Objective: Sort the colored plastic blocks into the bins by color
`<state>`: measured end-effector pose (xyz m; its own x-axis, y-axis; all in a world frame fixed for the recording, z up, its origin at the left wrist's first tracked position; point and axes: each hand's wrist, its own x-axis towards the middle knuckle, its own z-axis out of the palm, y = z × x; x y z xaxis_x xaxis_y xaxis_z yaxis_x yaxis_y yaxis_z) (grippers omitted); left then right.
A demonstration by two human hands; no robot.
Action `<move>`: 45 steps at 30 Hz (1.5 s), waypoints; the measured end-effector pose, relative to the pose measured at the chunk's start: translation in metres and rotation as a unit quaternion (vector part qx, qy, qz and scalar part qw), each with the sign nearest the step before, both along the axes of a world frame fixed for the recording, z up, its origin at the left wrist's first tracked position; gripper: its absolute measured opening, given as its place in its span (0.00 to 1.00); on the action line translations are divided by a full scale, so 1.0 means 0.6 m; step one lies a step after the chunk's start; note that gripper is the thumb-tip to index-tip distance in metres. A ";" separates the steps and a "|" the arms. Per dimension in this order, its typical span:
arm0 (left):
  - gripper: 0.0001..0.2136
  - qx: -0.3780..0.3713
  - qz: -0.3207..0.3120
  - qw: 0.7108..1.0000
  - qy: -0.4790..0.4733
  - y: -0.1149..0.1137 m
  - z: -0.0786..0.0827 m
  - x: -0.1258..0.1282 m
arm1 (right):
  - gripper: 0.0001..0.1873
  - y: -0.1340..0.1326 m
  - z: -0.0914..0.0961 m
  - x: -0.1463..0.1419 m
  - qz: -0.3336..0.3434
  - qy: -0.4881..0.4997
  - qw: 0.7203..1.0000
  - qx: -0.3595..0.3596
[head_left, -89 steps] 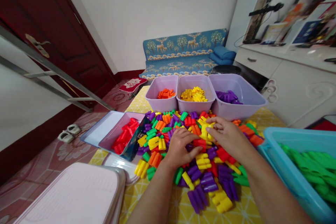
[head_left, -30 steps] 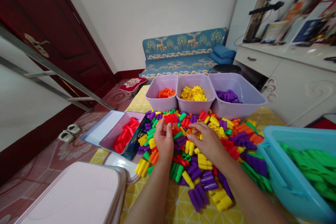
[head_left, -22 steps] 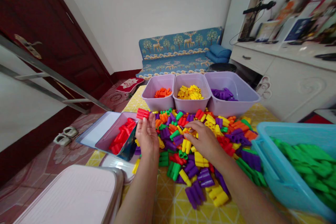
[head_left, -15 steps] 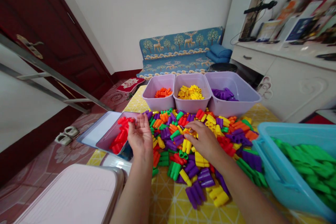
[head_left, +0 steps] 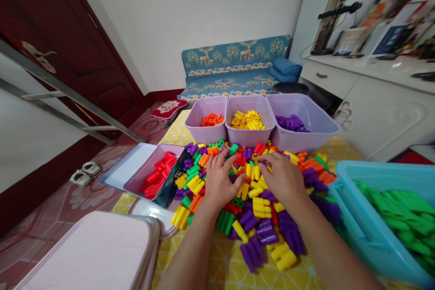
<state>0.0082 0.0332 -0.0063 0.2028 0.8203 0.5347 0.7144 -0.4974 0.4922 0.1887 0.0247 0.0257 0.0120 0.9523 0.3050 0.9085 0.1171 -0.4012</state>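
Left hand: the left hand [head_left: 220, 183] is palm down over the pile, fingers spread, thumb out to the side; nothing is visibly gripped.
Right hand: the right hand [head_left: 284, 182] bends its fingers down toward yellow pieces; whether it pinches any cannot be told.
Block pile: loose plastic blocks [head_left: 261, 207] in red, yellow, green, purple and orange lie mixed on the yellow tablecloth [head_left: 226, 268], under and around both hands.
Lilac tubs, far edge of pile: three side by side; the left tub [head_left: 207, 135] contains orange pieces [head_left: 212, 120], the middle tub [head_left: 249, 137] yellow pieces [head_left: 248, 120], the right tub [head_left: 306, 139] purple pieces [head_left: 291, 123].
Box, left of pile: the open box [head_left: 138, 183] contains red pieces [head_left: 159, 174].
Blue bin, right of pile: the blue bin [head_left: 374, 242] contains green pieces [head_left: 404, 213].
Near left corner: a pale pink lid [head_left: 88, 249] lies flat.
Background: a patterned blue sofa [head_left: 231, 65] stands against the wall.
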 end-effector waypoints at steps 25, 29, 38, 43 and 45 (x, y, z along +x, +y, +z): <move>0.04 -0.009 0.065 0.991 -0.115 -0.003 -0.021 0.003 | 0.12 -0.004 -0.006 -0.023 0.108 0.303 0.947 0.007; 0.05 -0.015 0.097 0.987 -0.129 -0.005 -0.023 0.001 | 0.15 -0.009 0.018 -0.014 0.102 0.334 0.937 -0.016; 0.11 -0.012 0.127 0.958 -0.258 -0.006 -0.018 0.002 | 0.10 -0.019 0.029 0.010 0.138 0.225 0.959 -0.105; 0.12 -0.015 0.123 0.945 -0.304 -0.004 -0.020 0.001 | 0.16 -0.014 0.031 0.006 0.109 0.381 0.914 -0.088; 0.12 -0.008 0.111 0.941 -0.320 -0.004 -0.023 0.001 | 0.27 -0.011 0.035 -0.003 0.090 0.495 0.864 -0.017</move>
